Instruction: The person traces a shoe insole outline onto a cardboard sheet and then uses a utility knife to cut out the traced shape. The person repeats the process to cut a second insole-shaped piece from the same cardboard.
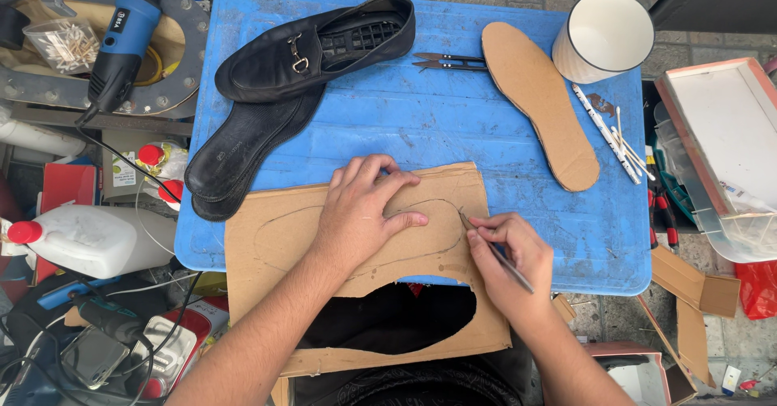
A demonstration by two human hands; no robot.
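Observation:
A brown cardboard sheet [275,244] lies over the near edge of a blue table [453,123], with a drawn insole outline and a sole-shaped hole cut in its lower part. My left hand [364,212] presses flat on the outline. My right hand [506,256] grips a thin blade tool [495,250], its tip touching the drawn line at the outline's right end. A cut cardboard insole [538,102] rests at the table's far right. A black loafer [316,46] lies on its side at the far left, above two black soles [243,151].
Small black snips [449,60] lie between shoe and insole. A white cup [603,34] stands at the far right corner, pens and sticks [615,135] beside it. A blue power tool [121,42], white jug [97,240] and clutter fill the left; trays and boxes are on the right.

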